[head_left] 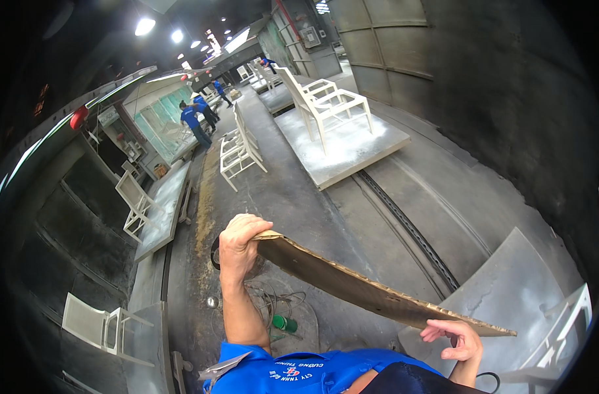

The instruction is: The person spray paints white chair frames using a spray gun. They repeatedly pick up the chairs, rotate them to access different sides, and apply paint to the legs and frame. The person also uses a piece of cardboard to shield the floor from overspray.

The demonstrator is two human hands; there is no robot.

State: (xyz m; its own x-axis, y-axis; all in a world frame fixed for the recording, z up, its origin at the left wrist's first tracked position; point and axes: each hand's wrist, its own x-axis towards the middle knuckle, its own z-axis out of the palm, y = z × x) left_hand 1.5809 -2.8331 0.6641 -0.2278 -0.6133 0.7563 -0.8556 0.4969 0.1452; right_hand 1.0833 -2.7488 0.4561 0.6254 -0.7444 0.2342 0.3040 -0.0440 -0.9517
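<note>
A large brown cardboard sheet (pixel 352 282) is held up edge-on in front of me, slanting from upper left to lower right. My left hand (pixel 240 243) is closed over its upper left corner, fingers folded round the edge. A dark curved piece shows beside that hand; I cannot make out what it belongs to. Close to the sheet's lower right end, my right hand (pixel 458 341) has its fingers apart. Whether it touches the cardboard is hard to tell. Below the sheet, a green container (pixel 285 323) and thin hoses (pixel 266 299) lie on the floor.
White chair frames stand on a pallet (pixel 352 154) ahead right, on the floor (pixel 241 148) ahead, and on platforms left (pixel 109 325). Another chair (pixel 562 335) is at lower right. A chain track (pixel 411 236) runs along the floor. Several people in blue (pixel 195 121) work farther off.
</note>
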